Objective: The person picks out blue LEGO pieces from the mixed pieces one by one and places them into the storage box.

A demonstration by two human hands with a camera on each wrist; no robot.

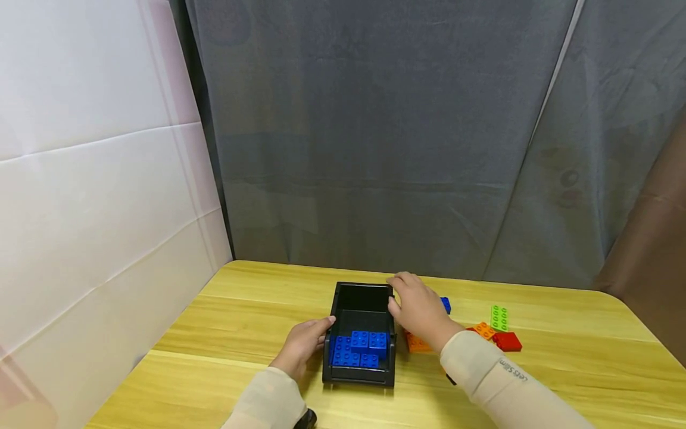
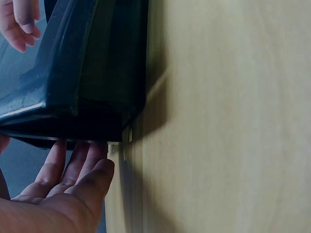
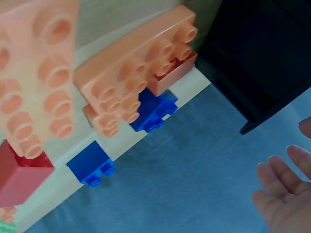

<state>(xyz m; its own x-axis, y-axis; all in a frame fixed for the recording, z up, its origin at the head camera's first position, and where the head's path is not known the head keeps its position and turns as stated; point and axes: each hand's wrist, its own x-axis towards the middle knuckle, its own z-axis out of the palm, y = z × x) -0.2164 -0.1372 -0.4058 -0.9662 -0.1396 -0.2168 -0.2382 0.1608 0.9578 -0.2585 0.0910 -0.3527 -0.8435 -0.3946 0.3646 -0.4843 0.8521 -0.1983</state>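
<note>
A black open-front bin (image 1: 364, 298) stands on the table with several blue building bricks (image 1: 360, 341) in its front part. My left hand (image 1: 305, 344) is at the bin's left side. In the left wrist view its fingertips (image 2: 82, 148) touch the outer wall, the fingers only slightly bent. At the far right corner of the bin, my right hand (image 1: 420, 307) hovers by the rim. The right wrist view shows its fingers (image 3: 279, 177) loosely spread, apart from the bin, with nothing in them.
Right of the bin, partly behind my right arm, lie loose bricks: an orange one (image 1: 417, 342), a blue one (image 1: 446, 304), another orange one (image 1: 485, 330), a red one (image 1: 507, 341) and a green one (image 1: 499, 318). A grey curtain (image 1: 364, 149) hangs behind the wooden table (image 1: 225, 333).
</note>
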